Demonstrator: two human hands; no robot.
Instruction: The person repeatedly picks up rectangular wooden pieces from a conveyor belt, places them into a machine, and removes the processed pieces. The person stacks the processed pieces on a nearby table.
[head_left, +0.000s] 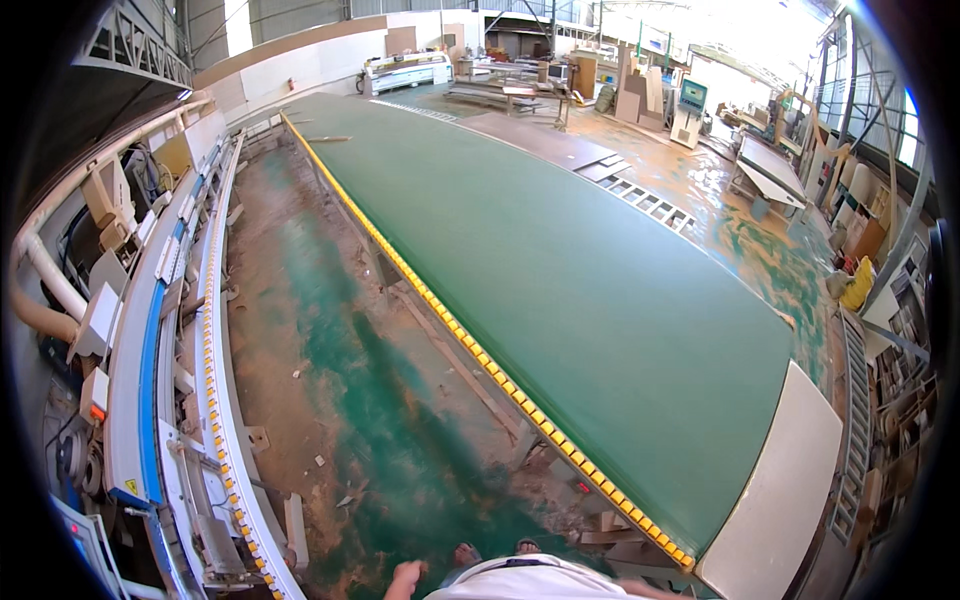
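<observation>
My left hand (406,574) hangs low beside my body at the bottom edge, small in view, its fingers curled in and no object showing in them. Of my right arm (645,588) only a strip shows at the lower edge, to the right of my pale shirt (540,580); its fingers are hidden. Nearest that arm is the near end of a long green conveyor belt (600,310), edged along its left side with a row of yellow rollers (480,355). A pale panel (775,490) sits at the belt's near right end.
On the left runs a long machine (150,370) with a blue rail and its own yellow roller strip (212,370). Between it and the belt lies a dusty green floor (370,400) with scraps. Brown boards (545,140), a control console (690,112) and another table (768,170) stand beyond.
</observation>
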